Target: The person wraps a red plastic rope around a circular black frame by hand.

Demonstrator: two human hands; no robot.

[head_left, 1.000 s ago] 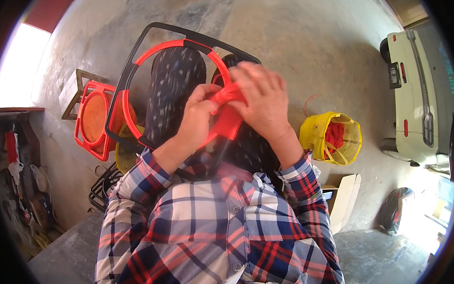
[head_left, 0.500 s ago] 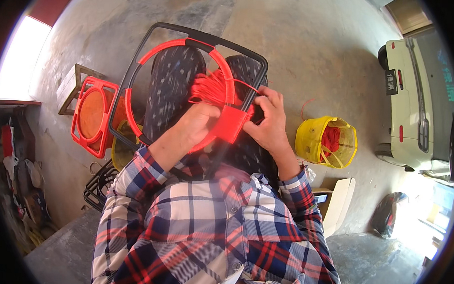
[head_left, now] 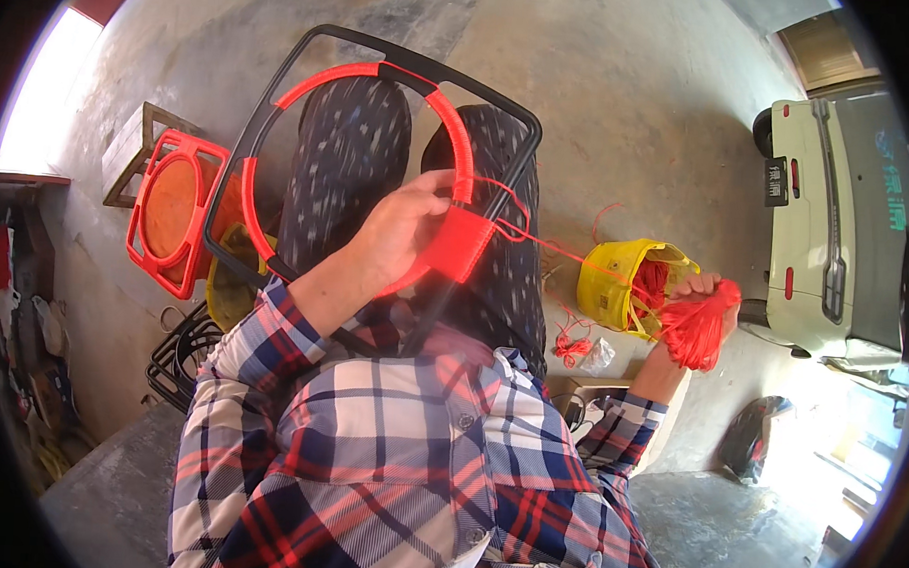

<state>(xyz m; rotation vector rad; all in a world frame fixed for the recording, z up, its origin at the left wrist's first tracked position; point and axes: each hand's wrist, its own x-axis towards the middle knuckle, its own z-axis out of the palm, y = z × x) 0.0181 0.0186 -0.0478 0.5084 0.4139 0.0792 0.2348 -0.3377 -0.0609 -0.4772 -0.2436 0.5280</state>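
A black frame (head_left: 525, 116) with a rounded inner ring rests across my lap. Smooth red cord wraps much of that ring (head_left: 452, 129), and a flat red wrapped patch (head_left: 458, 246) bridges ring and outer bar at the lower right. My left hand (head_left: 401, 227) is closed round the ring just left of this patch. Out to the right, my right hand (head_left: 724, 298) grips a bundle of red cord (head_left: 695, 330) whose loops hang over the fingers. From the bundle a cord strand (head_left: 566, 252) runs taut back to the frame, with a loose loop near the patch.
Beside my right knee stands a yellow bucket (head_left: 606, 289) with more red cord inside. A small tangle of cord (head_left: 572, 345) and a clear plastic bag (head_left: 599, 357) lie below it. An orange-seated frame (head_left: 176, 219) and a wooden stool (head_left: 139, 153) are at left; a van (head_left: 812, 226) is at right.
My right hand has swung from the frame far out to the right, carrying the cord bundle off my lap and drawing the strand out. The left hand has shifted slightly up along the ring.
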